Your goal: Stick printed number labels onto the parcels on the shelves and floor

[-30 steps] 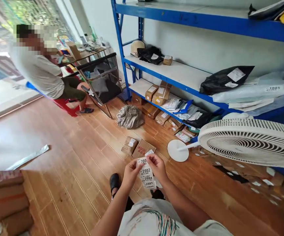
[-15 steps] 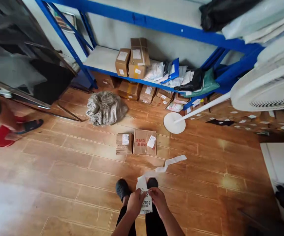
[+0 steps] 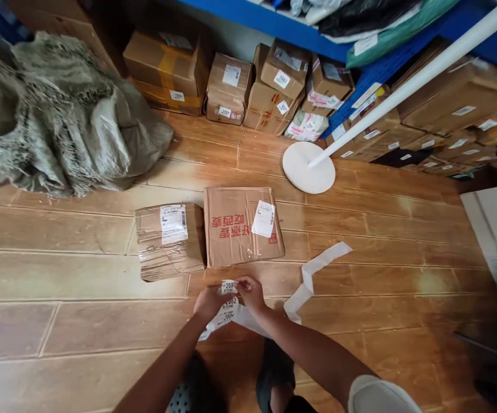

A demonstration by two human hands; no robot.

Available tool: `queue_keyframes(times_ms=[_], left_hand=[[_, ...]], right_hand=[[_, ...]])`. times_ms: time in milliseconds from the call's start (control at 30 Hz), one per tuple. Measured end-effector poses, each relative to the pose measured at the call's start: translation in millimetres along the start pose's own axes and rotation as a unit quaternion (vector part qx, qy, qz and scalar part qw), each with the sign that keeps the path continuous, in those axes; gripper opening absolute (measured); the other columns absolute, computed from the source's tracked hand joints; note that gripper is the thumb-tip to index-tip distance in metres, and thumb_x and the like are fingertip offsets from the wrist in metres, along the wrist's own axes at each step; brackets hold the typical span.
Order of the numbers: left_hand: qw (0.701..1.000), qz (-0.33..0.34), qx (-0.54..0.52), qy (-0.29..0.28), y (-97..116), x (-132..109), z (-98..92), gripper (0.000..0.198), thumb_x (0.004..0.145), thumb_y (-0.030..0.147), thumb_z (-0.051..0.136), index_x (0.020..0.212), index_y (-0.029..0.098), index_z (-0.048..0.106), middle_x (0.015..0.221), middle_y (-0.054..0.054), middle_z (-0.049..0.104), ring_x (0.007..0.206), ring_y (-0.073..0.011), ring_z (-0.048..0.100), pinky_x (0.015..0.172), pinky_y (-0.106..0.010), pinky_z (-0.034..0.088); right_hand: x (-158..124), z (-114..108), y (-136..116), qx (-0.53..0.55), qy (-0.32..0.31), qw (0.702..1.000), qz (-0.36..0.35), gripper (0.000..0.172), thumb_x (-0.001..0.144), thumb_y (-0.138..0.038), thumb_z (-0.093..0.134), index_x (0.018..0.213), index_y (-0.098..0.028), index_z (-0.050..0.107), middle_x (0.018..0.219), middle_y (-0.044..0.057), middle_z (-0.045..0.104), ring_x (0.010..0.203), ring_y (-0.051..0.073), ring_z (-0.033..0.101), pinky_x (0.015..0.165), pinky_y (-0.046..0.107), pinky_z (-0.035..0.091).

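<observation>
A strip of white number stickers (image 3: 227,308) printed with 2002 hangs between my hands, low over the wooden floor. My left hand (image 3: 207,302) pinches the strip from the left. My right hand (image 3: 251,292) pinches the small top sticker at its upper edge. A long white backing tail (image 3: 312,274) trails from the strip to the right across the floor. Just beyond my hands lie two parcels: a flat brown box with red print (image 3: 239,225) and a smaller taped box with a barcode label (image 3: 169,239) to its left.
A crumpled grey sack (image 3: 54,115) lies at the far left. Several labelled cardboard boxes (image 3: 248,86) are stacked under the blue shelf (image 3: 274,23). A fan's round white base (image 3: 308,166) and pole stand right of centre. My black shoes (image 3: 274,367) show below.
My view has dropped from the room and shelves to the floor, closer to the two parcels. My hands have lowered with the sticker strip, and the backing tail now lies on the floor.
</observation>
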State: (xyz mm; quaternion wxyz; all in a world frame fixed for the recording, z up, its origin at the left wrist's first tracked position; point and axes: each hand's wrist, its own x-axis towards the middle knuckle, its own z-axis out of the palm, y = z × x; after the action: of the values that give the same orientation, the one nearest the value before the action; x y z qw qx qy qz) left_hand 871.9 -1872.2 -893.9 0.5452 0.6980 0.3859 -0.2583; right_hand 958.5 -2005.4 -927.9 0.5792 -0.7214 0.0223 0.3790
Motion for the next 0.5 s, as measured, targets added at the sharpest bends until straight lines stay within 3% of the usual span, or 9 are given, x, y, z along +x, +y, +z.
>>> queue_keyframes(times_ms=[67,167,300,500], left_hand=[[0.999,0.024,0.009,-0.021,-23,16,1.9,0.031,0.071,0.047,0.07,0.082,0.018,0.076,0.072,-0.004,0.072,0.07,-0.0216,0.065,0.058,-0.026,0.039],[0.994,0.079,0.03,-0.07,-46,17,-1.7,0.025,0.066,0.043,0.074,0.068,0.018,0.075,0.062,-0.002,0.068,0.059,-0.0185,0.06,0.053,-0.026,0.034],[0.981,0.133,0.03,-0.141,-61,-1,-7.8,0.025,0.073,0.041,0.068,0.07,0.018,0.076,0.062,-0.001,0.068,0.056,-0.0161,0.057,0.052,-0.025,0.033],[0.981,0.101,-0.101,-0.131,-70,-26,1.1,0.023,0.071,0.039,0.072,0.072,0.017,0.076,0.066,-0.002,0.069,0.058,-0.0162,0.057,0.054,-0.025,0.038]], right_hand=[[12,-4,33,0.001,0.014,1.0,-0.022,0.033,0.066,-0.049,0.078,0.076,-0.019,0.068,0.074,0.004,0.071,0.073,0.019,0.065,0.072,0.033,0.052],[36,-18,61,0.01,0.048,0.998,-0.05,0.033,0.07,-0.051,0.075,0.078,-0.019,0.067,0.075,0.004,0.071,0.073,0.019,0.065,0.072,0.033,0.052],[67,-35,63,0.016,0.08,0.993,-0.086,0.035,0.062,-0.049,0.081,0.072,-0.019,0.067,0.072,0.004,0.071,0.071,0.019,0.065,0.072,0.033,0.051],[67,-19,61,0.041,0.132,0.988,-0.072,0.033,0.063,-0.047,0.081,0.073,-0.02,0.066,0.072,0.002,0.071,0.068,0.018,0.063,0.068,0.031,0.048]])
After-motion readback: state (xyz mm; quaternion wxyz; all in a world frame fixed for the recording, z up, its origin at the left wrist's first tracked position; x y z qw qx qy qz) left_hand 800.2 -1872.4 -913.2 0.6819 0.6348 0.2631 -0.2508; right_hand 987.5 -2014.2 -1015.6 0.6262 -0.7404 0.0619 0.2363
